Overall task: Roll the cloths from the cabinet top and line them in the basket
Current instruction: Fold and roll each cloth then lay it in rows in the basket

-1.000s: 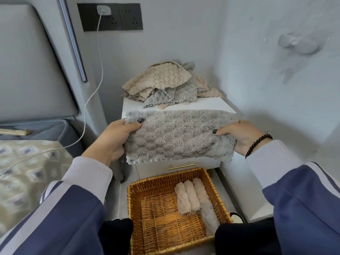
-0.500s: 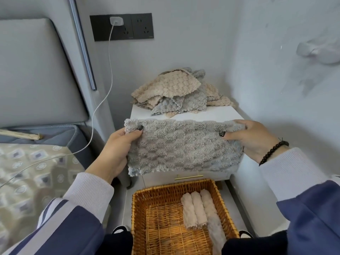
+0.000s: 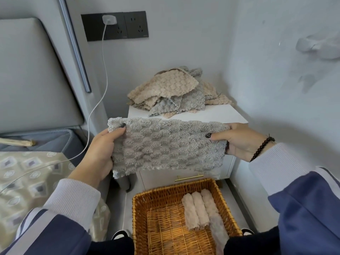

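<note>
- Grey fleecy cloth (image 3: 168, 147) hangs stretched in the air before the cabinet top (image 3: 217, 115), long axis running 9 to 3 o'clock.
- Left hand (image 3: 100, 153) and right hand (image 3: 239, 140) each pinch an end with curled fingers.
- Basket (image 3: 139, 214) waits at 6 o'clock, equally near both.

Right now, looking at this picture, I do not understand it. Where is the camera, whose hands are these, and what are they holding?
No machine here: a person wears a camera on the head, looking down at their own hands. The left hand and right hand pinch the two ends of a grey cloth, held stretched out flat. Behind it, a pile of cloths waits on the white cabinet top. Below, the wicker basket already holds rolled cloths side by side along its right side.
</note>
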